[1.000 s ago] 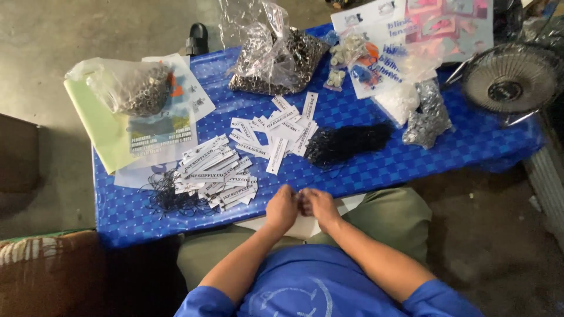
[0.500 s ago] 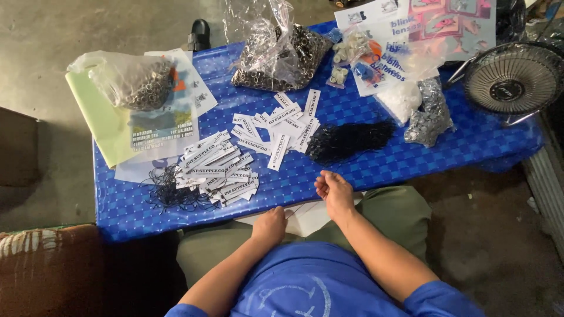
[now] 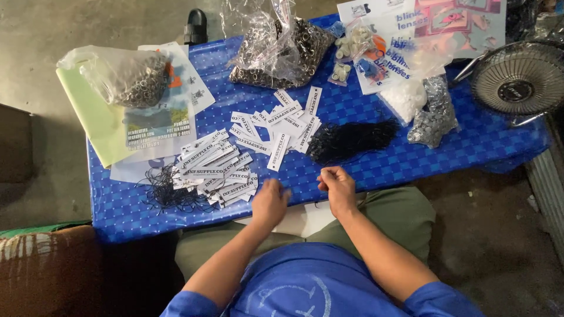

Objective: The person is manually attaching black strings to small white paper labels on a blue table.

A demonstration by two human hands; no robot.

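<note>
My left hand (image 3: pixel 270 202) hovers over the front edge of the blue table (image 3: pixel 411 158), its fingertips right beside a pile of white paper tags (image 3: pixel 217 167). I cannot see whether it holds anything. My right hand (image 3: pixel 338 186) is a little to the right, fingers pinched together on what looks like a thin black string. Just beyond it lies a bundle of black strings (image 3: pixel 349 140). A second, looser spread of white tags (image 3: pixel 279 126) lies in the middle of the table.
Loose black loops (image 3: pixel 164 191) lie left of the tags. Clear bags of metal rings (image 3: pixel 138 79) (image 3: pixel 282 50), small bags of parts (image 3: pixel 432 111), printed sheets (image 3: pixel 155 120) and a small fan (image 3: pixel 520 85) fill the back and right. White paper (image 3: pixel 305 220) rests on my lap.
Both hands were together at the table's front edge. The left dropped toward my lap, then came back up beside the tag pile; the right moved right and forward, toward the string bundle.
</note>
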